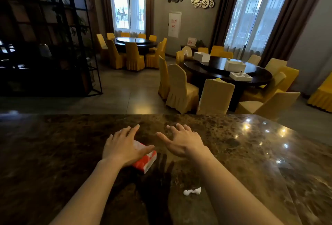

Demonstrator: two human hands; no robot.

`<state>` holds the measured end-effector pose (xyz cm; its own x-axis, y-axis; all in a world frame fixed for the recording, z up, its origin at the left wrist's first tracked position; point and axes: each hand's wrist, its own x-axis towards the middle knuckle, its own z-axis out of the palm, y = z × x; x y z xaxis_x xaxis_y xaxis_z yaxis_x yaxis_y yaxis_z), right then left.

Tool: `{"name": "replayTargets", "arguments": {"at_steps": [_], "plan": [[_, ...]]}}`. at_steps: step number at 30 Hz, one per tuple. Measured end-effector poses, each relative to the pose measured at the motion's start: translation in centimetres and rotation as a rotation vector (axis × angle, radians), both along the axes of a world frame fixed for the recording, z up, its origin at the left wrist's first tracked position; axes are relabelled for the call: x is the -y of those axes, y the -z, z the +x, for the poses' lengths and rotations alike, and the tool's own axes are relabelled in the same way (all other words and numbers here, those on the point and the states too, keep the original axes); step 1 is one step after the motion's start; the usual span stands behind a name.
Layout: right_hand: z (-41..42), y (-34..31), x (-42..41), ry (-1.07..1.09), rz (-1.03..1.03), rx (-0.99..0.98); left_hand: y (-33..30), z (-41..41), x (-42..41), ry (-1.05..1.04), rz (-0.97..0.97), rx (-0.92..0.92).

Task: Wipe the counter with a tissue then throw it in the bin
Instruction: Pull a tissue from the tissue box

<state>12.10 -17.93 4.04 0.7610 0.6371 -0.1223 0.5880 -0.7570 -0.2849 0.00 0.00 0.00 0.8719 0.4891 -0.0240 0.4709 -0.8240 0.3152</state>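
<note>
A dark brown marble counter [71,153] fills the lower half of the view. On it lies a red and white tissue pack [146,162], partly covered by my left hand [124,145], which is spread flat above it with fingers apart. My right hand [183,141] hovers open just to the right of the pack, palm down, holding nothing. A small crumpled white tissue [192,191] lies on the counter nearer to me, beside my right forearm. No bin is in view.
Beyond the counter's far edge is a dining room: two dark round tables [215,71] ringed by yellow-covered chairs [181,90], white boxes [235,65] on the nearer table, a black metal shelf [53,45] at left, and open tiled floor between.
</note>
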Motion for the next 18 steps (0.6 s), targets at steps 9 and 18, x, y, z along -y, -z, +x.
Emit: {"name": "replayTargets", "arguments": {"at_steps": [9,18], "plan": [[-1.0,4.8,-0.9,-0.023,-0.128,-0.098,6.7,-2.0,0.0,-0.031,-0.053,-0.063],[-0.5,9.5,-2.2,-0.007,-0.127,-0.112,12.2,-1.7,1.4,-0.024,0.045,-0.057]]}}
